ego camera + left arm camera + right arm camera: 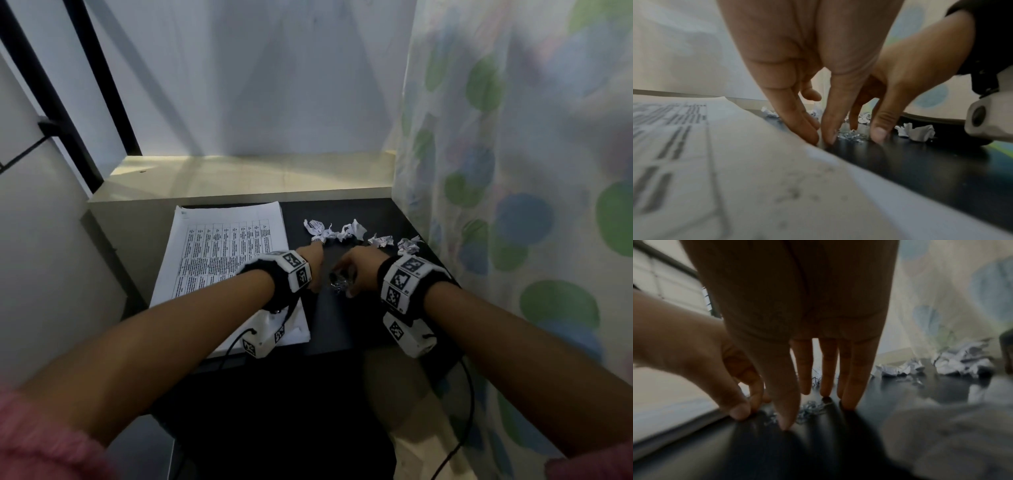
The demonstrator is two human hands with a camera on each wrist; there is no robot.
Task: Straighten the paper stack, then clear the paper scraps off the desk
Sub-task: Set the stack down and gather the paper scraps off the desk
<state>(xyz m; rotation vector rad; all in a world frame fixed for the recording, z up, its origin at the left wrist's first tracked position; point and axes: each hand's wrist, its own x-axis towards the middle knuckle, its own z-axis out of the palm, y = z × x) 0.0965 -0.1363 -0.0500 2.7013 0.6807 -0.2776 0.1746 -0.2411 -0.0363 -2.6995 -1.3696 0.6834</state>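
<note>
A stack of printed paper (222, 253) lies on the left of the black desk (342, 329), its sheets slightly fanned at the near corner. Several crumpled paper scraps (346, 231) lie in a row at the desk's back right. Between my hands sits a small pile of shiny shredded bits (339, 285). My left hand (317, 286) stands beside the stack's right edge, its straight fingers (813, 134) touching the desk. My right hand (347, 289) faces it, fingers (826, 389) straight and pointing down, tips on the desk around the pile (809, 408). Neither hand holds anything.
A pale raised shelf (246, 178) runs along the back of the desk. A dotted curtain (513, 171) hangs close on the right, next to the scraps (962, 360). A black frame (85, 102) stands at the back left. Cables run from both wrist cameras.
</note>
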